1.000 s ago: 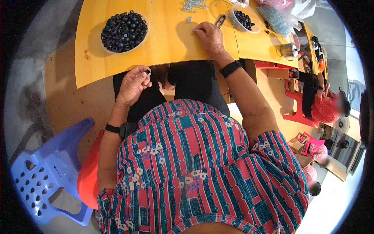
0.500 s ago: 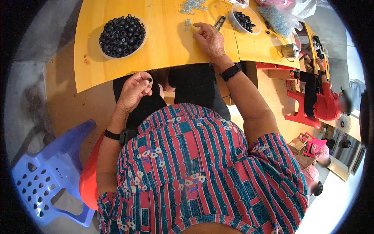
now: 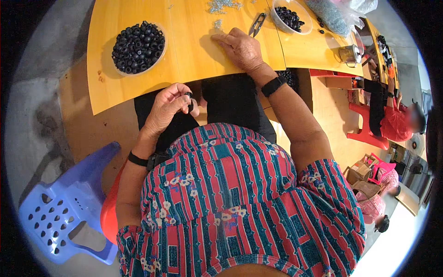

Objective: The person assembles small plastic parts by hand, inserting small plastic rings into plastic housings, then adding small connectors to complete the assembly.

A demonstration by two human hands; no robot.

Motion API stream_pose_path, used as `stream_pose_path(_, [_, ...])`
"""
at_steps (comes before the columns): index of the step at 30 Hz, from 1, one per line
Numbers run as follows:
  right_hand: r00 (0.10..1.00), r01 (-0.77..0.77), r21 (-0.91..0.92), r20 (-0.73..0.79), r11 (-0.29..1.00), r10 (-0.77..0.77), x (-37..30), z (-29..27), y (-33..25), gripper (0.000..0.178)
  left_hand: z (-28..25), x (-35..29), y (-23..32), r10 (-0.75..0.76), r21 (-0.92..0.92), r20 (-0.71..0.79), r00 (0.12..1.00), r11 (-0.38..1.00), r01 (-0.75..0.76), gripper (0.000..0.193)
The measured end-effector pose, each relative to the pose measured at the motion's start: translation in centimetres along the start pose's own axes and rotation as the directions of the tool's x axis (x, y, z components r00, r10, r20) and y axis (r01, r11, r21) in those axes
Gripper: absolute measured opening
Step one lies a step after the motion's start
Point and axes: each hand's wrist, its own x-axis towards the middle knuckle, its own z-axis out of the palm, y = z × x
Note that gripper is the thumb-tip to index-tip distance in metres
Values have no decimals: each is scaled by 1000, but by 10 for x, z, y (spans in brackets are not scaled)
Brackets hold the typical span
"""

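Observation:
My left hand [image 3: 165,111] is closed just off the table's front edge, above my lap. Between its thumb and fingers it pinches a small black round part [image 3: 189,95], half covered by the fingertips. My right hand [image 3: 242,50] is over the yellow table [image 3: 194,55], its fingertips drawn together low at the surface. Whatever those fingertips may hold is too small to make out. Just beyond them lies a small cluster of silvery pieces [image 3: 218,23], with a larger scatter of silvery pieces [image 3: 224,5] farther back. Thread snips [image 3: 257,24] lie right of that hand.
A clear tub [image 3: 162,55] heaped with black round parts stands at left; another clear tub [image 3: 276,18] with black parts stands at back right. A metal mug [image 3: 350,54] and plastic bag [image 3: 330,18] are farther right. A blue plastic chair [image 3: 69,207] is at lower left. Other people sit at right.
My right hand has moved left and lower, its fingertips now at the table near the silvery cluster. My left hand has shifted slightly right, still pinching the black part.

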Motion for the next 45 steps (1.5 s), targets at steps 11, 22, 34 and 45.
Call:
stream_pose_path(11, [990,-109,415,-41,903,139,-2,-1,10,22,-20,-13,-17,-4,-118,-60,998,993,-3,19])
stream_pose_path(22, [998,46,340,26,939,-58,-1,-5,13,12,-21,-11,-21,7,-119,-61,998,993,-14,18])
stream_pose_path(34, [983,163,-49,91,985,-158,-5,5,1,12,-29,-3,-30,77,-284,-44,996,955,-86,18])
stream_pose_path(45, [975,28,522,174,852,-138,-15,9,-88,10,-31,-3,-39,113,-375,-101,988,916,-143,22])
